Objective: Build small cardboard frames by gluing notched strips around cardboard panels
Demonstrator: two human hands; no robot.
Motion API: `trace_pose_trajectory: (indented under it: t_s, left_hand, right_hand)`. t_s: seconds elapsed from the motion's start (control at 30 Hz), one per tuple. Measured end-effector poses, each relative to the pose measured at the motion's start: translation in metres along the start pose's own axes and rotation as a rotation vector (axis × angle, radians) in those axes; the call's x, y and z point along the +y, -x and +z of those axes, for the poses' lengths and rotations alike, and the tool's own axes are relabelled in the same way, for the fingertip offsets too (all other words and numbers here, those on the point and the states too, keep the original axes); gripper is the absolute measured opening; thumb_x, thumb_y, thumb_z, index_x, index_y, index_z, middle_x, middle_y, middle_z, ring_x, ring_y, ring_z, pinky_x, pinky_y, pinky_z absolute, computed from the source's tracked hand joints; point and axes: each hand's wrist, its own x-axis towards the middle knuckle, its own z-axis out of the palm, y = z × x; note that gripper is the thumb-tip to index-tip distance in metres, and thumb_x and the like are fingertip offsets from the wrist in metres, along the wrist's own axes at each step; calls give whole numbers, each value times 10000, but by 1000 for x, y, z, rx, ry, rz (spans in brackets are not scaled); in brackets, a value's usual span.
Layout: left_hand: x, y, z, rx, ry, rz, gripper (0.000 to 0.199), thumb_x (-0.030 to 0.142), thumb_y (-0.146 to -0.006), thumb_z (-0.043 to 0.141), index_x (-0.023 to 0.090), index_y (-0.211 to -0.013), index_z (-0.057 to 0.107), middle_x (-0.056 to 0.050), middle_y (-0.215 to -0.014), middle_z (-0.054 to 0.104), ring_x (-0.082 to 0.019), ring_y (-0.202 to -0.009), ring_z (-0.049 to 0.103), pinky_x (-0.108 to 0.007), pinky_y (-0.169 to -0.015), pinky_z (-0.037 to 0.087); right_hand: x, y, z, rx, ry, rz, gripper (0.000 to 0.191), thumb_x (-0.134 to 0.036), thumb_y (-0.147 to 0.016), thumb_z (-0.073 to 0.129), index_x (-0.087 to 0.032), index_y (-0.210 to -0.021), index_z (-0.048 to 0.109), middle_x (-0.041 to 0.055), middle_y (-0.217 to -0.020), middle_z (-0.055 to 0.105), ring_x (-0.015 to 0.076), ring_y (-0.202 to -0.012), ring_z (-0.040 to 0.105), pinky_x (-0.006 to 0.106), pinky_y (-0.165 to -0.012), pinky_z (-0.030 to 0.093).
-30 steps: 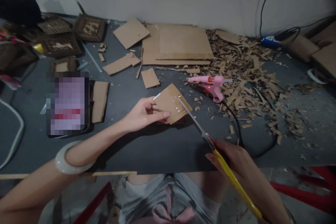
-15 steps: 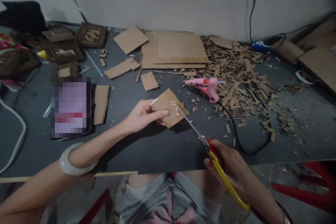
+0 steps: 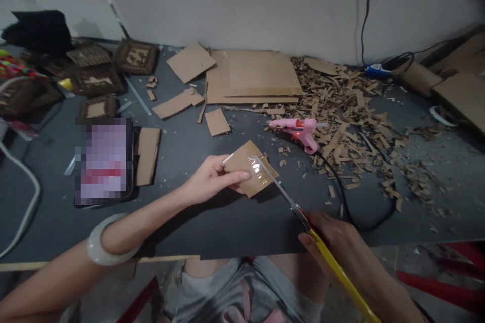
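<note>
Between the thumb and fingers of my left hand [image 3: 217,177] is a small square cardboard piece [image 3: 242,161] with shiny clear patches on its face. My right hand [image 3: 333,242] is closed around the red and yellow handles of a pair of scissors [image 3: 290,202]. The blades point up and left, and their tips lie over the shiny patches. Just beyond the held piece rests a pink glue gun [image 3: 301,128] with a small red light, its nozzle to the left.
Cardboard scraps [image 3: 341,111] are heaped at the right, crossed by a black cord. Large cardboard sheets [image 3: 261,73] lie near the wall. At the left are a pixelated tablet-like object [image 3: 104,161], a cardboard strip [image 3: 147,155] and dark woven frames [image 3: 136,55].
The view has shifted slightly, so the table items appear lower. Both hands still hold the cardboard piece and scissors, with the scissors tips still over the shiny patches.
</note>
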Motion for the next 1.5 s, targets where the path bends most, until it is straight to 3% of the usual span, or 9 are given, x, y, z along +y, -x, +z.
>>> trace_pose_trajectory:
  t_s: [0.23,0.43,0.73,0.9,1.1,1.23,1.3,1.37,1.5]
  left_hand:
    - [0,0,0,17,-8,-11,354,377,-641,752,119,-846,624,-9,-703,684,-129,-607,657,-211,-564,575]
    - [0,6,12,-46,-30,-26,288,336,-630,757,117,-771,635,-12,-687,665,-132,-609,640,-219,-542,571]
    - [-2,6,14,7,12,-77,342,371,-597,775,121,-783,634,-13,-684,678,-133,-590,649,-214,-527,568]
    - [-3,14,24,-39,8,-133,299,352,-594,774,126,-735,638,10,-652,655,-121,-585,626,-208,-521,558]
    - [-10,24,42,-61,58,-277,346,403,-626,746,145,-821,622,19,-700,659,-122,-659,643,-202,-569,553]
    - [-7,34,52,-106,3,-361,385,448,-645,717,140,-839,591,5,-719,656,-127,-652,640,-209,-559,545]
    - [0,39,48,-122,-98,-347,383,446,-674,693,140,-869,572,-4,-740,651,-131,-643,634,-214,-545,539]
    - [10,40,35,-47,-242,-264,421,414,-685,696,155,-973,531,-13,-801,652,-139,-659,635,-220,-544,538]
    - [31,29,-16,321,-561,30,577,465,-699,671,189,-1140,422,-54,-899,666,-183,-689,649,-224,-487,513]
  right_hand:
    - [3,-1,7,9,-86,-4,330,-402,-921,353,-212,-670,453,-2,-521,519,121,-419,481,229,-429,319]
    - [-7,5,1,96,-11,-32,304,-431,-920,300,-191,-878,482,63,-708,619,171,-563,592,262,-515,414]
    - [-5,-7,3,-57,-186,88,413,-502,-906,299,-216,-639,430,8,-521,541,130,-438,512,233,-445,338]
    - [-12,0,-3,7,-145,65,444,-550,-889,266,-202,-752,505,56,-633,609,169,-509,568,263,-490,391]
    - [-5,7,2,-206,-274,151,426,-509,-898,298,-222,-703,546,52,-599,616,184,-511,573,263,-489,394]
    - [-2,7,8,-227,-291,184,442,-525,-880,343,-218,-626,534,26,-507,576,156,-446,527,243,-444,347]
    - [-1,8,5,-188,-246,193,447,-551,-859,365,-215,-615,532,27,-511,582,154,-459,538,241,-455,355]
    - [7,14,0,-128,-187,220,453,-580,-841,382,-215,-622,536,34,-532,604,158,-475,564,244,-465,370]
    - [48,39,-14,175,-13,344,439,-659,-791,426,-252,-706,565,44,-537,627,195,-452,585,283,-450,396]
